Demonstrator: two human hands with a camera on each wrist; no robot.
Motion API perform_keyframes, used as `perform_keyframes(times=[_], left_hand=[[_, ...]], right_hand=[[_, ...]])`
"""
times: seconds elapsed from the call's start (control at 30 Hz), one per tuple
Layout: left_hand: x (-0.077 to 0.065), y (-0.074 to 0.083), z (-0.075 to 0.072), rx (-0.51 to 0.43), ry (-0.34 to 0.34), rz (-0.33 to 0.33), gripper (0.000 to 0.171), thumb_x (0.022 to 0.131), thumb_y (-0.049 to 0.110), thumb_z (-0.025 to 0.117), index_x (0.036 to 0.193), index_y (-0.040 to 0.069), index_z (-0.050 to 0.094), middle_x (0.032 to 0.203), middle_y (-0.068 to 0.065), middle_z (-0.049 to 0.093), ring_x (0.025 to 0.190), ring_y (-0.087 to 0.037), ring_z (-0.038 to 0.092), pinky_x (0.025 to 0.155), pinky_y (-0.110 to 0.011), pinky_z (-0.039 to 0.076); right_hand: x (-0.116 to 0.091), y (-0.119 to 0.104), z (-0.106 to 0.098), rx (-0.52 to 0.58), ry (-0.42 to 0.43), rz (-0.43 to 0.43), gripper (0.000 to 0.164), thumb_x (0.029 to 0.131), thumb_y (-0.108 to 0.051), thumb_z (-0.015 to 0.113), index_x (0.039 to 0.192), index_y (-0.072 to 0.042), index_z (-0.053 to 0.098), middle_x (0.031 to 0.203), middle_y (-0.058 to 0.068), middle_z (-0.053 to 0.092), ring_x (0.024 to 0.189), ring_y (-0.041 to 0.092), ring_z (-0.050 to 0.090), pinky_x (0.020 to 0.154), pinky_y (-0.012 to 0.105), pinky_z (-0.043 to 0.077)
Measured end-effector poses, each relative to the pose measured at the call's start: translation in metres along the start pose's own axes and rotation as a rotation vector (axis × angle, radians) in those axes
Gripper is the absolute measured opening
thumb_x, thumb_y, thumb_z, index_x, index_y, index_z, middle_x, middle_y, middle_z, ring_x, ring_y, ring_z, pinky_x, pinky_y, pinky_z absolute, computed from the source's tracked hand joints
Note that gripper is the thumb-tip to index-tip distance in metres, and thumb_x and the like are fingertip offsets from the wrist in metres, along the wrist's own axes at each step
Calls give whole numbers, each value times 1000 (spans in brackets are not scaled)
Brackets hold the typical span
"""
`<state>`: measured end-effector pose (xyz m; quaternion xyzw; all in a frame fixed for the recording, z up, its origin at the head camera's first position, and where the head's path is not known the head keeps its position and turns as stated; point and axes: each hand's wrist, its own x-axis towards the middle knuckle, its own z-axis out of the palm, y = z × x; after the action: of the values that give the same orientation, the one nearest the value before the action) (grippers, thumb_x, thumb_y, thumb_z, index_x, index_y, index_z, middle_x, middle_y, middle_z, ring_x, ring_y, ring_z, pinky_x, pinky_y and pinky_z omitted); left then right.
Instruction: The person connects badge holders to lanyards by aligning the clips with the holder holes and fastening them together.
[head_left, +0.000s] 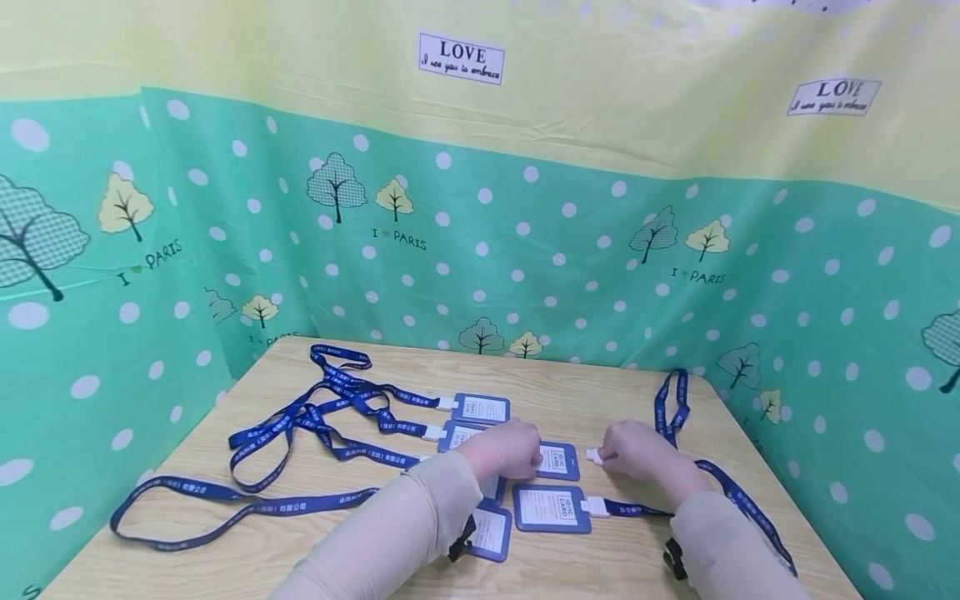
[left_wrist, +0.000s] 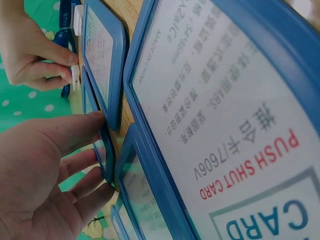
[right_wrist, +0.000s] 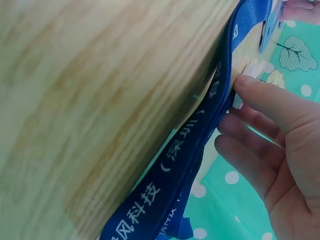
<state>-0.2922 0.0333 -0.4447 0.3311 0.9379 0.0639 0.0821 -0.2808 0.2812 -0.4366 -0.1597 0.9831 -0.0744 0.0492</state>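
Note:
My left hand pinches one end of a blue ID card holder between thumb and fingers, low over the table; the left wrist view shows this hand at the holder's edge. To its right, my right hand pinches the white clip of a dark blue lanyard. A small gap separates clip and holder. Nearer me lies another card holder, joined by a white clip to its own lanyard. My left hand and sleeve partly cover other holders.
Left of my hands, several card holders, such as one at the back, lie in a column with blue lanyards spread leftward. The wooden table is backed by a green and yellow printed curtain.

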Motion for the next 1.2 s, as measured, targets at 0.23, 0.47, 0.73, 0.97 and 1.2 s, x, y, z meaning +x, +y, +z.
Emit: perform_keyframes(times=[0.23, 0.47, 0.73, 0.97, 1.2], left_hand=[[1, -1, 1, -13, -1, 6, 9, 91, 30, 76, 92, 22, 81, 109, 8, 66, 96, -10, 56, 98, -30, 49], [0, 0, 0, -15, -5, 12, 9, 90, 30, 77, 94, 23, 81, 112, 8, 66, 98, -11, 57, 99, -30, 49], [-3, 2, -3, -4, -7, 9, 10, 90, 30, 78, 95, 23, 81, 113, 8, 66, 100, -11, 57, 100, -30, 48], [-3, 1, -3, -4, -10, 9, 10, 90, 30, 77, 96, 23, 81, 114, 8, 66, 101, -12, 57, 100, -30, 48], [0, -1, -1, -29, -6, -1, 7, 89, 30, 77, 90, 23, 80, 110, 9, 66, 96, -10, 56, 99, -30, 48]], right_hand=[[0, 0, 0, -15, -15, 7, 5, 86, -14, 82, 90, -16, 79, 78, -7, 61, 67, 12, 53, 65, 31, 48], [0, -1, -1, -46, -15, -31, 7, 88, -13, 80, 83, -17, 77, 75, -9, 57, 64, 10, 52, 63, 28, 47], [-2, -2, -1, -65, -2, -81, 15, 87, -9, 79, 77, -19, 75, 72, -10, 56, 60, 8, 51, 59, 26, 46], [0, -1, -1, -48, -20, -73, 9, 87, -10, 79, 83, -18, 78, 74, -12, 57, 62, 7, 52, 62, 25, 48], [0, 1, 1, -23, -28, -70, 13, 84, -9, 81, 83, -22, 77, 78, -12, 58, 66, 7, 53, 65, 26, 50]])
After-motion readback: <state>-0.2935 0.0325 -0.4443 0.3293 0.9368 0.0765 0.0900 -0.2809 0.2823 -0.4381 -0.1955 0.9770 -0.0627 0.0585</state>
